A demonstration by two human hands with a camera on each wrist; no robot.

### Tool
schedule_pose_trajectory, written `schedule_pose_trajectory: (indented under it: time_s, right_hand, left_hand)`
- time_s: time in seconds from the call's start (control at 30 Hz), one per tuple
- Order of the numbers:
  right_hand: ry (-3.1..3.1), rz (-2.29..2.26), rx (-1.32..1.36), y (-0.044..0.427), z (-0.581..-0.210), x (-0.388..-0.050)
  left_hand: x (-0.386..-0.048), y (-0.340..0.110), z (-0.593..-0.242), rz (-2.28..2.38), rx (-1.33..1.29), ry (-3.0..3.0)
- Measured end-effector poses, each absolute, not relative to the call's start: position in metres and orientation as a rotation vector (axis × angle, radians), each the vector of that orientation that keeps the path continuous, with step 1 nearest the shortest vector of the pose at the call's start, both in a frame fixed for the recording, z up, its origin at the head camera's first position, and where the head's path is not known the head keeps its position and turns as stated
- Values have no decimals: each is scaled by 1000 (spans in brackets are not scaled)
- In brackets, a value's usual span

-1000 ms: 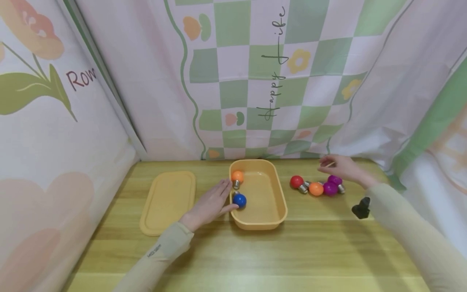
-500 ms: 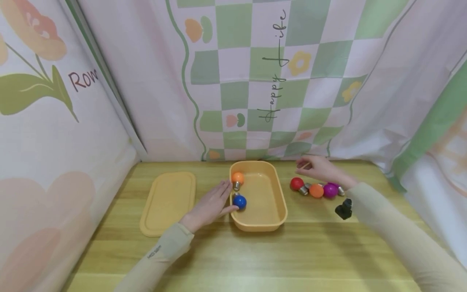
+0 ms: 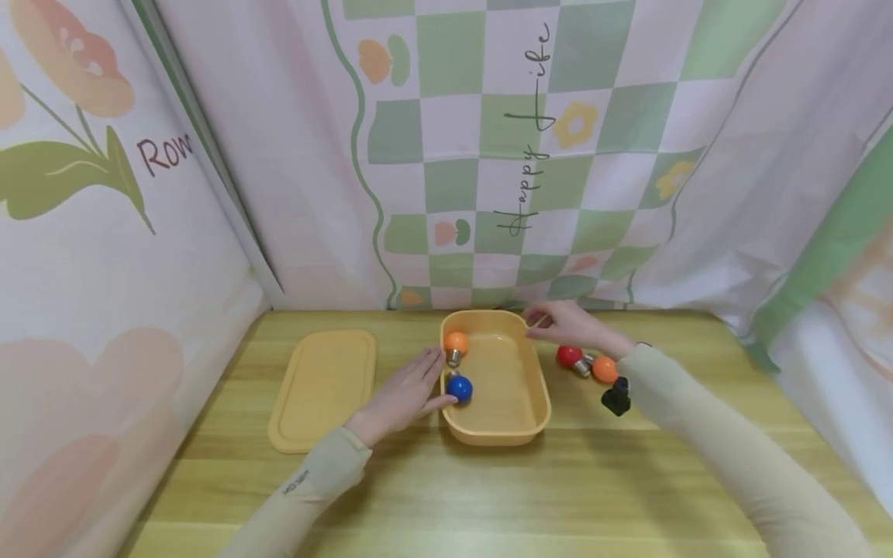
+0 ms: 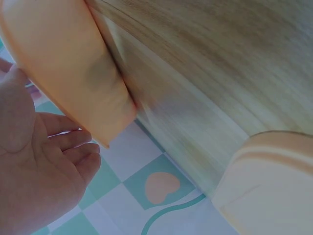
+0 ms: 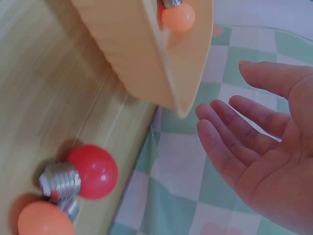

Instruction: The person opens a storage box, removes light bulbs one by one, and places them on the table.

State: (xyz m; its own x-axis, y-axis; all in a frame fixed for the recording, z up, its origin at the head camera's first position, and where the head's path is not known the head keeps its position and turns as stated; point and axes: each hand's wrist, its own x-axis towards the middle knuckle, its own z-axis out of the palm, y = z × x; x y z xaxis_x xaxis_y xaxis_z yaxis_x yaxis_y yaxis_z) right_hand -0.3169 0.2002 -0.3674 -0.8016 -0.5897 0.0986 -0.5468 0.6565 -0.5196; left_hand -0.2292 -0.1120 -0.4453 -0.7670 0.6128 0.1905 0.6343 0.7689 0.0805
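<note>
Touching yellow tub (image 3: pixel 504 387), left hand (image 3: pixel 398 393) outstretched; right hand (image 5: pixel 264 147) empty, relaxed; curtain (image 3: pixel 449 120) reads "Happy Life".

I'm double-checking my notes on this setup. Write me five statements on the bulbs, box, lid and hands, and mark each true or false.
1. The box contains an orange bulb and a blue bulb. True.
2. A red bulb lies on the table, right of the box. True.
3. The lid covers the box. False: it lies on the table, left of the box.
4. The left hand is at the box's left rim. True.
5. The right hand grips the red bulb. False: it holds nothing.
</note>
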Motion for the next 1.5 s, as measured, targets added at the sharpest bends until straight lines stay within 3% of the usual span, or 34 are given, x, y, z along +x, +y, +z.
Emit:
schedule_pose_trajectory:
  time_s: [1.5]
  right_hand:
    - [2684,-532,-807,101,-402,-349]
  left_hand:
    - [-237,-119,-444,-62,-1055,-2854]
